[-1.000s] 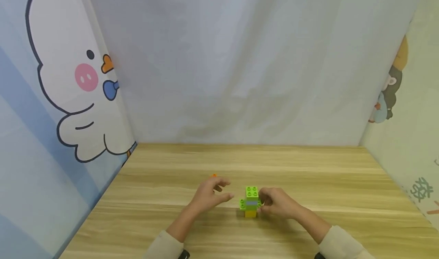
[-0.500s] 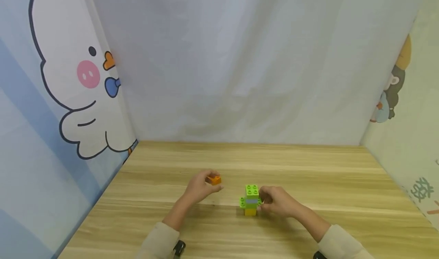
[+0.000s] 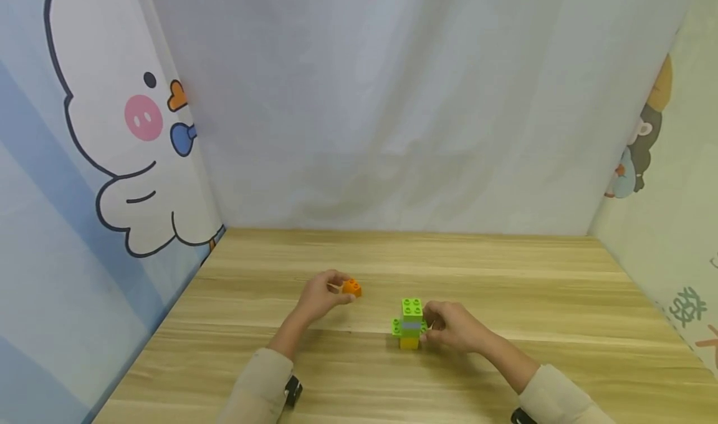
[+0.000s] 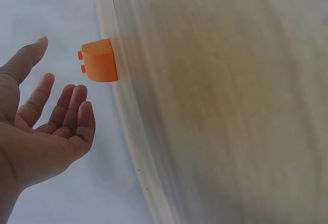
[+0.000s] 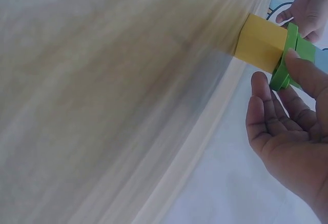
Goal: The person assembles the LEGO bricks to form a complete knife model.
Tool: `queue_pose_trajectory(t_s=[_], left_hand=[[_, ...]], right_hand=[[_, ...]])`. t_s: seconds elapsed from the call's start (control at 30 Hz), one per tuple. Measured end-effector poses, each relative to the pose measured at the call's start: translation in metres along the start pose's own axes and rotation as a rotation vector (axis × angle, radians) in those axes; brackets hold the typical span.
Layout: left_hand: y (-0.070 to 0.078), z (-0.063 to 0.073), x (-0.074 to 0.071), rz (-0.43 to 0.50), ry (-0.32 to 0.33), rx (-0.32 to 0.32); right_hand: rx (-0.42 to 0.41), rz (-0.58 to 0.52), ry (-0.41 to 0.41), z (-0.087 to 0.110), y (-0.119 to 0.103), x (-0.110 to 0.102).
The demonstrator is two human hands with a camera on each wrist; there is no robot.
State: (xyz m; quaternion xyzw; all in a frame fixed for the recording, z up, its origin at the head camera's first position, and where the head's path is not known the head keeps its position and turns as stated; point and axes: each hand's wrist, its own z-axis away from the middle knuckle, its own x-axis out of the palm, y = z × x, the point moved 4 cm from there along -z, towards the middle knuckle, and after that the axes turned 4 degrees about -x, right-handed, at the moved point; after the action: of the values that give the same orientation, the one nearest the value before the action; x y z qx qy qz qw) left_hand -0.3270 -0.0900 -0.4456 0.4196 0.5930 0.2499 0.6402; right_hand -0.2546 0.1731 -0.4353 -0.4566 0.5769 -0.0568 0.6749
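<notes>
An orange brick (image 3: 351,288) with studs on top sits on the table left of centre. My left hand (image 3: 321,296) is beside it, thumb and fingers spread around its near left side. In the left wrist view, a gap shows between the fingertips and the orange brick (image 4: 100,61). To the right stands an upright stack of toy bricks (image 3: 411,310): yellow at the base, green plate sticking out sideways, a grey-blue band and bright green on top. My right hand (image 3: 454,327) pinches the right end of the green plate (image 5: 283,60) between thumb and fingers.
The wood-grained table (image 3: 477,262) ends at a pale curtain (image 3: 392,131) behind. Printed cartoon panels border it at left (image 3: 106,137) and right (image 3: 667,193). Dark straps (image 3: 293,391) circle the wrists near the light sleeves (image 3: 258,380).
My left hand has moved left and back from beside the stack to the orange brick, which it first mostly hid. The right hand stays at the stack.
</notes>
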Motion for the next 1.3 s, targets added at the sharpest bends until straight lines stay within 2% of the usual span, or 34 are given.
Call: queue_pose_trajectory(t_s=[0.27, 0.67, 1.0, 1.3], left_hand=[[-0.008, -0.012, 0.003, 0.056, -0.011, -0.080], [-0.016, -0.024, 0.009, 0.042, -0.023, -0.159], [-0.024, -0.033, 0.013, -0.008, -0.052, -0.164], [-0.023, -0.039, 0.016, -0.063, -0.049, -0.151]], right_hand=[[0.000, -0.008, 0.003, 0.000, 0.000, -0.001], [-0.009, 0.008, 0.004, -0.001, 0.000, 0.000], [-0.003, -0.021, -0.009, -0.003, 0.003, 0.003], [-0.005, -0.020, 0.000, -0.003, 0.006, 0.002]])
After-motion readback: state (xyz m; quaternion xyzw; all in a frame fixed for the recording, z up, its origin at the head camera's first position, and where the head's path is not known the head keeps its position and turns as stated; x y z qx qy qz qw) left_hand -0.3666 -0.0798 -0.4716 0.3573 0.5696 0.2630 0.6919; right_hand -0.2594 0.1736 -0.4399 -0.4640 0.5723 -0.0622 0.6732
